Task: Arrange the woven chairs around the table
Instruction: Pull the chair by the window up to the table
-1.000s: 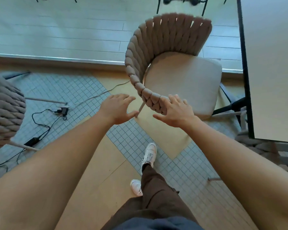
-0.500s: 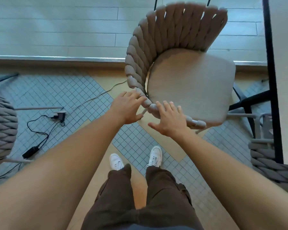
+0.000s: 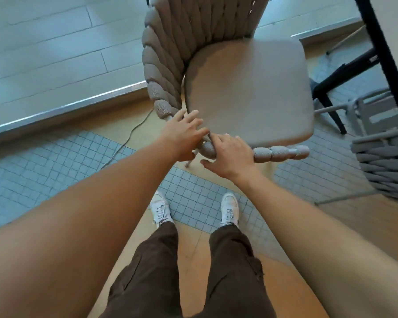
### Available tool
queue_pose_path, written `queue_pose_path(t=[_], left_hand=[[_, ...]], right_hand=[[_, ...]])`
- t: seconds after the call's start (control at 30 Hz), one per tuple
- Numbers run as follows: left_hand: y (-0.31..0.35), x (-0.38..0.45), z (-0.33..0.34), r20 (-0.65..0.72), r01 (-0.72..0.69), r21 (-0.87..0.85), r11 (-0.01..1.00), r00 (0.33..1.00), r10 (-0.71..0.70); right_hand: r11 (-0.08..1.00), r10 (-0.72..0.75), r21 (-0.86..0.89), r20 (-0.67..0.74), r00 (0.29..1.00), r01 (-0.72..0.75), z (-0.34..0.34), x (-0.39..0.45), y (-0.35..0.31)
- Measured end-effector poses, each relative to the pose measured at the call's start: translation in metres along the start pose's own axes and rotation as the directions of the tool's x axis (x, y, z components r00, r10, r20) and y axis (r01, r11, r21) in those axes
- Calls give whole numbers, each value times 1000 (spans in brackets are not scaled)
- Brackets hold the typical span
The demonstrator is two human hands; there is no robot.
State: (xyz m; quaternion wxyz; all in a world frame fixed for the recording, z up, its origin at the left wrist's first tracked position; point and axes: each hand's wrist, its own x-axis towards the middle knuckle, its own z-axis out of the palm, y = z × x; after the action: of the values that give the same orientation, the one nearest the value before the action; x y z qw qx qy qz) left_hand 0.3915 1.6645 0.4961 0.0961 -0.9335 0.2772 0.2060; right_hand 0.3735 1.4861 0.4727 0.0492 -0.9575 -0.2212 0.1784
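Woven chair [image 3: 239,88] standing just left of the table [image 3: 381,37], open front toward the table's black edge, back curving away along the far-left side. Left hand [image 3: 182,136] laid on the near-left corner of the chair's rope rim, fingers spread over rim and cushion edge, not curled shut. Right hand [image 3: 230,157] just beside it on the same rim, fingers draped over the top, thumb below; whether clamped tight, cannot tell. Second woven chair [image 3: 384,161] right of the first, partly under the table. White shoes [image 3: 229,210] planted on tile directly behind the chair. Cable [image 3: 124,143] trailing on the floor left of the chair.
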Motion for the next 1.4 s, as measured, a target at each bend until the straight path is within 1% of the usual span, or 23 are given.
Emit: queue_pose_path(t=[0.1, 0.2, 0.33, 0.5, 0.63, 0.77, 0.83, 0.93, 1.0, 1.07, 1.17, 1.23, 1.4], left_hand=[[-12, 16, 6, 39, -76, 4, 997, 996, 76], [-15, 23, 8, 7, -116, -52, 992, 993, 117], [-13, 26, 10, -39, -154, -42, 987, 987, 153], [-6, 39, 7, -51, -203, -60, 977, 978, 200], [13, 60, -1, -38, -183, -84, 980, 983, 180], [31, 79, -10, -83, -187, -91, 978, 980, 180], [37, 87, -13, -96, -198, -92, 976, 977, 189], [36, 95, -14, -63, -238, -109, 965, 971, 233], [25, 96, -16, -26, -311, -125, 942, 950, 311], [5, 95, -20, -8, -409, -119, 905, 912, 411], [-39, 95, -22, -60, -523, -12, 852, 851, 521], [-71, 97, -23, -58, -561, 25, 828, 826, 561], [-137, 111, -32, 2, -607, 72, 791, 793, 609]], right_hand=[[999, 43, -2, -102, 994, -43, 9, 6, -4], [999, 22, -33, -146, 989, -28, 16, 8, 0], [993, 24, -109, -100, 995, -35, 16, 9, 5], [996, 39, -82, -57, 998, -44, 9, 6, 21], [997, 34, -72, -55, 998, -38, 1, 3, 52], [996, 47, -78, -30, 998, -49, -6, 1, 84], [996, 49, -77, -37, 998, -52, -9, -1, 95], [996, 64, -64, -61, 996, -68, -9, -4, 99], [993, 93, -60, -74, 993, -97, -11, -5, 94], [990, 131, -43, -109, 985, -136, -11, -9, 86], [982, 188, 29, -177, 966, -186, -11, -12, 65], [975, 223, 50, -172, 959, -218, -9, -6, 48], [940, 340, 73, -112, 934, -333, -10, 30, -2]])
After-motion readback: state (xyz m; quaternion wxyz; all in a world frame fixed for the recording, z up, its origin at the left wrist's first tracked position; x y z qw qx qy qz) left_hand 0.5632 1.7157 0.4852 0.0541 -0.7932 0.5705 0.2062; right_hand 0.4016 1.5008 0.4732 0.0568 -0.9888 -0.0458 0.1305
